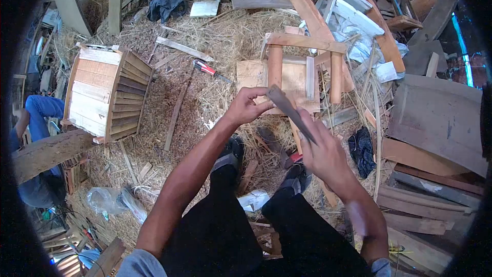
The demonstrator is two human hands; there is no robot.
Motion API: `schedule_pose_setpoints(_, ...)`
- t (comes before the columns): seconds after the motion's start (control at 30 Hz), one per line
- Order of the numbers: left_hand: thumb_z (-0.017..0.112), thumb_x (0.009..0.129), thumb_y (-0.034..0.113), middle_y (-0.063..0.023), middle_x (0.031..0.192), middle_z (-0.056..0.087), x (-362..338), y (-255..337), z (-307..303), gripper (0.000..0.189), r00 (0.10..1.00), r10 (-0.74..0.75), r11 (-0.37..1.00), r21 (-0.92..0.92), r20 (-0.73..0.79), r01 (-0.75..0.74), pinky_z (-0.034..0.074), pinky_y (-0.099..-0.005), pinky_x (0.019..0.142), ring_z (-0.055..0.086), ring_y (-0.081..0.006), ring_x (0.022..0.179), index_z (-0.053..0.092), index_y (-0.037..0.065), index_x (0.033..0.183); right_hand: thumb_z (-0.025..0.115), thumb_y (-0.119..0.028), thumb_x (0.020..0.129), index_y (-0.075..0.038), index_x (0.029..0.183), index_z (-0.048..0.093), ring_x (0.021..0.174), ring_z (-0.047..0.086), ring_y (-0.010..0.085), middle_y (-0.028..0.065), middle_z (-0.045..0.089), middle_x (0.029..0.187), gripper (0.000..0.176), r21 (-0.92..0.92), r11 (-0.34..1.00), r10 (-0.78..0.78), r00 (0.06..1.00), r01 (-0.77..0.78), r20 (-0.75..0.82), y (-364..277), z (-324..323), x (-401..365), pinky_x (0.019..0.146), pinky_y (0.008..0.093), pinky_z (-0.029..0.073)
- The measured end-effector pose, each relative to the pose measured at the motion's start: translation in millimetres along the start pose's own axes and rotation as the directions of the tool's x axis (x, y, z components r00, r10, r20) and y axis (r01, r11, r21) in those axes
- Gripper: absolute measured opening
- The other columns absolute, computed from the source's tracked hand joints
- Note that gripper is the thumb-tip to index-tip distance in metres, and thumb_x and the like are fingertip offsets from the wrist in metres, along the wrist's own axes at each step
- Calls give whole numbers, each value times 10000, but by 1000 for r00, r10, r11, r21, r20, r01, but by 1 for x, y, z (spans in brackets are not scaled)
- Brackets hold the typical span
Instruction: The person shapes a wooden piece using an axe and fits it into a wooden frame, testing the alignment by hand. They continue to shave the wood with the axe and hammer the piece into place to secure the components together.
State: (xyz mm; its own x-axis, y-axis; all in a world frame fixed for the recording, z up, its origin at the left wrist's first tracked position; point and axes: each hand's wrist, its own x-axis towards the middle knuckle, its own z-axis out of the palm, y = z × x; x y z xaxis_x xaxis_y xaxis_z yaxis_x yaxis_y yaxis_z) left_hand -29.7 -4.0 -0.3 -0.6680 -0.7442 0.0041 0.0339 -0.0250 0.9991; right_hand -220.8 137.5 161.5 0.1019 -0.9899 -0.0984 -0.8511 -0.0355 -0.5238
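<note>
A long flat grey-brown bar point(289, 109) slants between my two hands over the ground. My right hand point(328, 154) is closed round its lower end, with fingers wrapped over it. The thumb and forefinger of my left hand point(250, 106) pinch toward the upper end, fingertips right at its edge. Just beyond my hands stands a small wooden frame point(277, 64) with a curved top rail and round-edged posts. Below the bar, between my feet, lies a tool with a red handle point(296, 157) and a dull flat blade point(271, 141).
A slatted wooden tub-shaped piece point(97, 92) stands at left beside a log point(56, 154). A red-handled screwdriver point(206, 68) lies on straw and shavings. Boards point(435, 118) pile up at right. A plastic bag point(107, 200) and a person's blue-clad leg point(43, 115) are at left.
</note>
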Motion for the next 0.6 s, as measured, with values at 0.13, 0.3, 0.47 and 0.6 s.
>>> schedule_pose_setpoints(0.13,752,855,90,-81,1083,747,-2,10,2,302,992,-123,991,-58,-13,122,526,-295,853,660,-111,974,723,29,1149,612,-35,869,-104,1495,398,844,651,401,190,597,1005,664,29,999,-23,1000,23,-7,-5,-8,-1,721,466,544)
schedule_pose_setpoints(0.3,752,862,100,-74,1042,751,-1,5,-2,270,1000,17,1000,17,2,-17,521,-291,837,645,-99,953,730,26,1121,599,-27,877,-104,1498,399,843,652,389,189,592,1000,657,57,997,-46,993,52,-105,-11,-13,-1,723,463,544)
schedule_pose_setpoints(0.47,732,891,148,-72,1071,719,-2,12,3,286,996,-88,985,-146,20,90,495,-297,894,620,-112,1001,699,14,1141,592,-6,863,-117,1494,424,822,648,385,197,587,978,662,-11,999,-40,998,40,-38,-3,-4,-2,716,465,545)
schedule_pose_setpoints(0.6,693,925,227,-88,1154,655,-2,29,15,396,965,-261,955,-139,22,262,470,-308,945,584,-144,1090,606,0,1238,648,4,815,-128,1490,440,865,633,376,202,575,1026,718,-110,986,-119,992,123,46,-15,0,-7,798,460,526)
